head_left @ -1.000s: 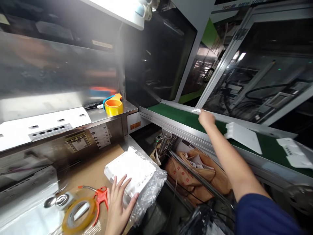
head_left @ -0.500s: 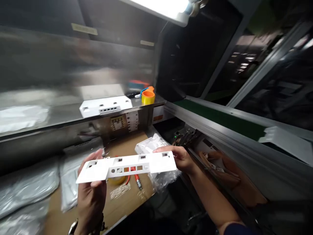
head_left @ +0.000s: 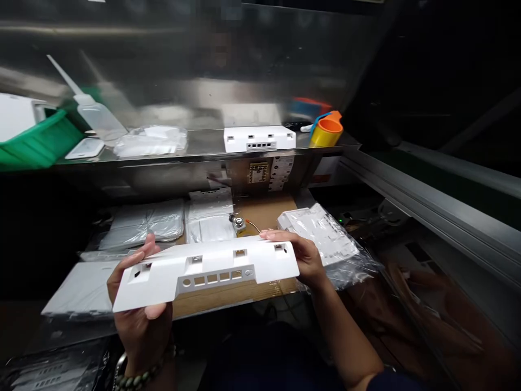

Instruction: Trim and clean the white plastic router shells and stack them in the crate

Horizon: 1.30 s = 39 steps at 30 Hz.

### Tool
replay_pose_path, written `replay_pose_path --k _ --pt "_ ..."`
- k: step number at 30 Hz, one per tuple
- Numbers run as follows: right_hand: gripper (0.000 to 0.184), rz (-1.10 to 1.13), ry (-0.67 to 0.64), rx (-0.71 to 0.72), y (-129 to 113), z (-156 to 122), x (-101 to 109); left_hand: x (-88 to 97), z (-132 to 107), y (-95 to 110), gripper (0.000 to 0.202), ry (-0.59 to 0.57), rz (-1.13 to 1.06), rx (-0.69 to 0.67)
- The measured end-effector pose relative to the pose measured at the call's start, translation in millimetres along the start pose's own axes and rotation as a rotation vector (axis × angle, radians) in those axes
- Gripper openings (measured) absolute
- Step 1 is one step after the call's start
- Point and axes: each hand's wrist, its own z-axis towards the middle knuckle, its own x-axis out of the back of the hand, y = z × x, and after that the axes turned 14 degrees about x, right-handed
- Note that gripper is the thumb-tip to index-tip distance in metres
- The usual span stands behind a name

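Observation:
Between my two hands, above the workbench, is a white plastic router housing (head_left: 223, 252) with a row of port cut-outs along a recessed strip and several slots near its upper edge. My left hand (head_left: 138, 304) wraps its left end, thumb on the near edge and fingers behind. At the right end my right hand (head_left: 305, 258) grips the housing, its fingertips over the top edge and the rest partly hidden behind it. A similar white housing (head_left: 260, 139) stands on the steel shelf. White parts in clear plastic (head_left: 321, 233) lie just beyond my right hand.
Cardboard (head_left: 266, 209) covers the bench, with bagged flat parts (head_left: 144, 220) at the left. On the shelf (head_left: 203, 155) are a green bin (head_left: 44, 141), a squeeze bottle (head_left: 100, 117), and a yellow tape roll (head_left: 325, 136). A metal rail (head_left: 439, 190) runs along the right.
The view has swung left and down, bringing the green bin and squeeze bottle into sight. Both hands still hold the housing, which now appears tilted, showing more of its top face.

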Motion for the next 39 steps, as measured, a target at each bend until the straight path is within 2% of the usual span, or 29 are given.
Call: replay_pose_path --k 3,7,13,18,27,29,30,32,33,35,36,37,39 --pt "0.027 0.031 -0.014 0.02 6.1 2.8 -8.9 10.6 0.1 -2.1 0.084 -0.001 -0.016 -0.148" --pt "0.031 0.055 -0.045 0.015 15.4 3.6 -17.3 20.1 -1.0 0.1 0.076 0.009 0.011 -0.208" --pt "0.03 0.009 -0.074 -0.033 33.0 2.0 -23.7 28.5 -6.2 4.2 0.075 0.06 0.114 -0.17" --pt "0.028 -0.007 -0.088 -0.049 38.7 3.1 -27.5 34.5 -6.6 0.7 0.074 0.025 0.11 -0.206" --pt "0.024 -0.006 -0.092 -0.033 45.4 6.1 -30.3 36.0 -8.6 -4.7 0.081 0.082 0.101 -0.104" --pt "0.024 0.006 -0.081 -0.016 48.5 3.8 -32.8 37.5 -8.2 -7.4 0.086 0.122 -0.033 0.026" --pt "0.024 0.012 -0.072 -0.006 50.2 2.5 -34.8 39.4 -7.0 -8.4 0.088 0.132 -0.154 0.153" --pt "0.024 0.03 -0.084 0.014 55.2 0.4 -39.9 45.9 -2.9 -9.8 0.092 0.135 -0.431 0.505" --pt "0.023 0.04 -0.121 0.023 59.2 0.0 -42.8 50.5 -0.2 -10.4 0.086 0.134 -0.544 0.703" --pt "0.024 0.031 -0.264 0.031 72.7 0.7 -48.1 61.1 5.3 -12.3 0.055 0.183 -0.672 1.013" --pt "0.026 -0.014 -0.338 0.015 82.9 1.5 -50.1 66.5 7.8 -13.5 0.037 0.247 -0.704 1.088" --pt "0.027 -0.085 -0.389 -0.018 95.7 2.3 -51.5 71.7 9.9 -14.9 0.027 0.321 -0.727 1.104" --pt "0.027 -0.251 -0.407 -0.116 127.7 2.7 -53.1 80.6 12.7 -16.8 0.033 0.422 -0.752 0.996"
